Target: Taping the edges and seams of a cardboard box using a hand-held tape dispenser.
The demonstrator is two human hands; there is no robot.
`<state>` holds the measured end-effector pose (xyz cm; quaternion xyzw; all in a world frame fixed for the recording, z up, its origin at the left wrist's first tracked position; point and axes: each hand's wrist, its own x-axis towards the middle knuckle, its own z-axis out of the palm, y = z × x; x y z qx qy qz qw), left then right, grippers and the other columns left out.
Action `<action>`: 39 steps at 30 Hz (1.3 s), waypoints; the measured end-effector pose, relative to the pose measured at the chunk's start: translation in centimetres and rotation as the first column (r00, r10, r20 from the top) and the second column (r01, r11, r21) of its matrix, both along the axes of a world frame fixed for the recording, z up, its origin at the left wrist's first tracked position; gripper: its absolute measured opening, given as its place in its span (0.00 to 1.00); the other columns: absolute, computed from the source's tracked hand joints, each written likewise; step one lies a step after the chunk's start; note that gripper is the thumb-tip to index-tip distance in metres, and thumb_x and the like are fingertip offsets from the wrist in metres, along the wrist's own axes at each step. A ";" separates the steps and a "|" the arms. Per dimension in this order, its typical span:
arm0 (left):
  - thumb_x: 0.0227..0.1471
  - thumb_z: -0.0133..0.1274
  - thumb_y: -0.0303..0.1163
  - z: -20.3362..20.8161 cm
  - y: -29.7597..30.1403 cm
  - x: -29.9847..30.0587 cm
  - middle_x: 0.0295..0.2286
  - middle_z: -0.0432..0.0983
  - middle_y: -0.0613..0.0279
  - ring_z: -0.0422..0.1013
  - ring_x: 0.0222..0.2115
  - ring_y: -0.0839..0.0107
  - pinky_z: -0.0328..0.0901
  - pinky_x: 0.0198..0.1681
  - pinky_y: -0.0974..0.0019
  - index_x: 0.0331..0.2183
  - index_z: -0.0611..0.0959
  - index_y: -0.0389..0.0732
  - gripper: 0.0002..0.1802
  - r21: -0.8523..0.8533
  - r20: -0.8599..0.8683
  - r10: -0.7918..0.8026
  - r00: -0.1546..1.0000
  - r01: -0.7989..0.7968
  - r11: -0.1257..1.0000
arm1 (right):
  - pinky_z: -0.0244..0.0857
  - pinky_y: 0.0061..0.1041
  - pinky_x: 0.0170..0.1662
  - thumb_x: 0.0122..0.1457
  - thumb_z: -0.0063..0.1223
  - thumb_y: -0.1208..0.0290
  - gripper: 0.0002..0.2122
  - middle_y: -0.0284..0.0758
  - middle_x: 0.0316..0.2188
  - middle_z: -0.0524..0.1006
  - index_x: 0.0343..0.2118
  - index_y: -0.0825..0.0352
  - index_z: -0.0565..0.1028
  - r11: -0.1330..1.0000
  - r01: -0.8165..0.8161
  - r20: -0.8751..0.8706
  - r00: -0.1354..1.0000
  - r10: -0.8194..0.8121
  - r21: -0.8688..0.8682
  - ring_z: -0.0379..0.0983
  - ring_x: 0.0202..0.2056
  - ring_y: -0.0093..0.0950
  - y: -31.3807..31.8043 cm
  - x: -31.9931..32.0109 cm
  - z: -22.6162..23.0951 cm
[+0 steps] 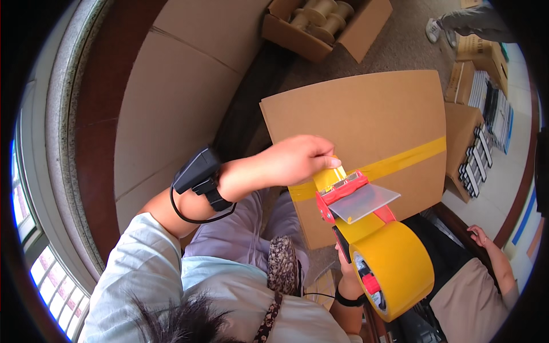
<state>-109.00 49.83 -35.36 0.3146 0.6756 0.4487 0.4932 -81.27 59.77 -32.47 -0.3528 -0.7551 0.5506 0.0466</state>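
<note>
My left hand (pixel 300 159) pinches the free end of the yellow tape (pixel 327 178) just beyond the toothed edge of a red tape dispenser (pixel 349 191). Below it, my right hand (pixel 346 271) grips the dispenser's handle and is mostly hidden behind the big yellow roll (pixel 400 266). A clear plastic flap sticks out from the dispenser's head. Under both hands stands a brown cardboard box (pixel 354 120) with a strip of yellow tape across its face. Part of that strip is covered by my left hand and the dispenser.
Large cardboard sheets (pixel 183 86) lean at the left. An open carton (pixel 297 43) of spools sits at the far side. Cartons and stacked goods (pixel 477 108) line the right. A person's arm (pixel 497 263) shows at lower right, another person's legs (pixel 474 23) at far right.
</note>
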 end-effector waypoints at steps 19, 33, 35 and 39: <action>0.57 0.46 0.39 -7.3 -2.7 -20.9 0.25 0.65 0.56 0.65 0.28 0.59 0.61 0.34 0.63 0.26 0.72 0.35 0.16 0.115 -0.698 0.197 0.688 -0.164 0.980 | 0.60 0.19 0.23 0.53 0.52 0.78 0.06 0.32 0.21 0.71 0.34 0.69 0.71 0.988 -0.074 0.053 0.996 0.067 0.137 0.68 0.22 0.20 3.7 -4.3 -2.7; 0.55 0.42 0.48 -33.0 -0.3 -25.7 0.33 0.74 0.51 0.70 0.38 0.51 0.64 0.43 0.54 0.32 0.79 0.42 0.20 -0.235 -0.665 -0.162 0.729 0.001 0.972 | 0.60 0.20 0.25 0.50 0.56 0.73 0.05 0.28 0.19 0.72 0.27 0.68 0.73 0.945 -0.282 0.238 0.941 0.240 0.163 0.67 0.20 0.19 6.0 -20.9 -11.6; 0.52 0.42 0.53 -39.4 -1.3 -25.4 0.33 0.75 0.51 0.70 0.37 0.50 0.65 0.43 0.53 0.32 0.82 0.48 0.22 -0.159 -0.695 -0.144 0.705 0.045 0.986 | 0.62 0.22 0.30 0.49 0.56 0.74 0.06 0.29 0.22 0.74 0.29 0.69 0.74 0.912 -0.363 0.149 0.929 0.338 0.193 0.70 0.24 0.21 5.1 -22.9 -11.9; 0.53 0.42 0.40 -46.9 -1.3 -24.8 0.39 0.73 0.56 0.70 0.40 0.55 0.65 0.42 0.53 0.38 0.80 0.48 0.15 -0.395 -0.809 -0.503 0.303 0.354 0.848 | 0.66 0.29 0.37 0.46 0.59 0.73 0.11 0.39 0.28 0.77 0.33 0.71 0.74 0.936 -0.352 0.152 0.924 0.350 -0.017 0.73 0.32 0.34 2.3 -26.1 -10.5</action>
